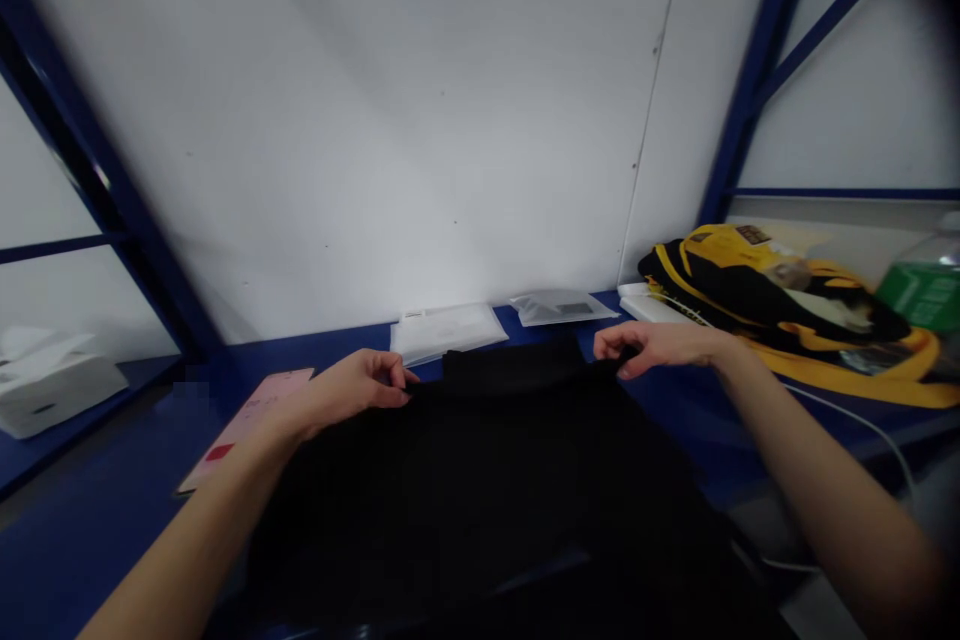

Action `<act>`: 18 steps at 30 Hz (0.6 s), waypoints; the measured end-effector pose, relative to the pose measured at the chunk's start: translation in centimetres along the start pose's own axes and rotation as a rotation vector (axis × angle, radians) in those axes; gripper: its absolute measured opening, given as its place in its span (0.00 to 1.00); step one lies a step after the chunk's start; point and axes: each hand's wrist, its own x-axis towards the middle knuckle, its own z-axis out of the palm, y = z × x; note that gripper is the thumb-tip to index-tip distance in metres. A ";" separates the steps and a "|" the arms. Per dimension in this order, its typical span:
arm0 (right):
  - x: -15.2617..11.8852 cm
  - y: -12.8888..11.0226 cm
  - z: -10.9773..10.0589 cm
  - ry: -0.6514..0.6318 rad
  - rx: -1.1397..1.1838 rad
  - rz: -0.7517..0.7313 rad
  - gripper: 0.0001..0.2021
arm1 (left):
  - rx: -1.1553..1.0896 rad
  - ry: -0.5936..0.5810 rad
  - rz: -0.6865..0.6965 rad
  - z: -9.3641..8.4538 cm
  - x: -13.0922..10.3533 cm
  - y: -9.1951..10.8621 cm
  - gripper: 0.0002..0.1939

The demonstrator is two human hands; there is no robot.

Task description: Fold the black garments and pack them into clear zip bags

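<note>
A black garment [487,480] stretches across the middle of the view, its upper edge pulled nearly straight between my two hands. My left hand [371,380] pinches the left end of that edge between thumb and fingers. At the opposite end, my right hand [630,348] is closed on the fabric. Behind the held edge, another piece of black cloth [517,365] shows; whether it belongs to the same garment I cannot tell. The lower part is too dark to make out folds.
Flat plastic packets [450,330] lie at the back of the blue shelf [90,530]. A pink phone-like slab [255,420] lies left, beyond it a white box [60,390]. On the right are a black-and-yellow bag [750,270], a white cable [847,420] and a green-labelled bottle [926,280].
</note>
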 end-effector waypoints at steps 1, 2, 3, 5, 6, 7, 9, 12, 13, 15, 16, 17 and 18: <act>-0.2 0.0 0.6 0.014 -0.026 0.012 0.10 | 0.092 0.033 -0.003 0.4 0.0 0.0 0.07; -0.5 0.0 1.2 0.032 -0.056 0.024 0.11 | 0.187 0.067 -0.013 0.9 -0.1 -0.1 0.06; -0.8 0.1 1.8 0.057 -0.085 0.034 0.11 | 0.281 0.103 -0.028 1.4 -0.2 -0.1 0.05; -1.3 0.3 3.0 0.121 -0.134 0.036 0.13 | 0.453 0.179 -0.048 2.4 -0.5 -0.3 0.03; -1.7 0.5 3.5 0.156 -0.151 0.030 0.13 | 0.527 0.221 -0.042 2.9 -0.8 -0.4 0.02; -2.0 0.7 4.0 0.193 -0.165 0.020 0.13 | 0.590 0.264 -0.028 3.3 -1.1 -0.5 0.02; -2.6 1.0 4.6 0.261 -0.193 0.007 0.13 | 0.668 0.327 0.020 3.8 -1.7 -0.6 0.03; -3.5 1.1 5.3 0.339 -0.228 0.006 0.13 | 0.677 0.289 0.084 4.2 -2.6 -0.9 0.04; -3.9 0.9 5.5 0.351 -0.229 0.004 0.14 | 0.665 0.274 0.093 4.3 -3.0 -1.0 0.04; -4.8 0.3 6.4 0.366 -0.207 0.006 0.16 | 0.645 0.284 0.100 4.6 -3.9 -1.2 0.08; -5.3 -0.1 6.9 0.371 -0.187 0.009 0.17 | 0.636 0.307 0.103 4.8 -4.5 -1.3 0.11; -6.0 -0.5 7.6 0.377 -0.164 0.015 0.19 | 0.628 0.327 0.110 5.0 -5.3 -1.5 0.14; -6.6 -1.0 8.4 0.373 -0.140 0.021 0.20 | 0.621 0.337 0.125 5.2 -6.2 -1.7 0.18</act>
